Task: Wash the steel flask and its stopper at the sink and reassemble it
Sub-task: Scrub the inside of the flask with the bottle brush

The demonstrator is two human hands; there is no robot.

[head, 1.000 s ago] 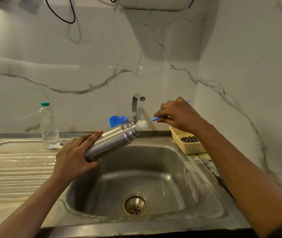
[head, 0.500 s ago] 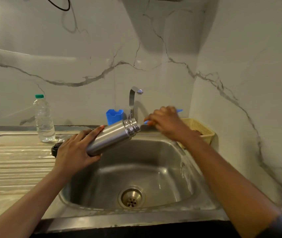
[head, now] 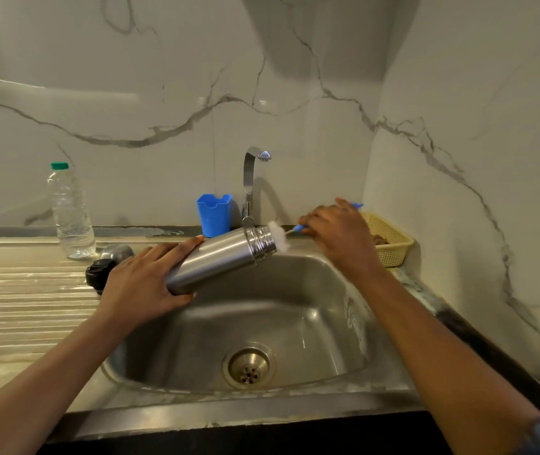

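Note:
My left hand (head: 140,284) grips the lower end of the steel flask (head: 219,257), which lies tilted over the sink (head: 354,326) with its open mouth pointing up and right. My right hand (head: 337,234) holds the blue handle of a bottle brush (head: 281,236). White bristles of the brush show at the flask's mouth. The black stopper (head: 98,274) lies on the draining board behind my left hand, with the steel cup lid (head: 117,252) beside it.
The tap (head: 249,182) rises behind the sink with no water visible. A blue holder (head: 213,215) stands left of it. A clear water bottle (head: 71,215) stands on the draining board at back left, a yellow basket (head: 390,241) at back right by the wall.
The brush went deep into the flask half a second ago, and its white bristles now show at the mouth again. The flask has stayed tilted in my left hand.

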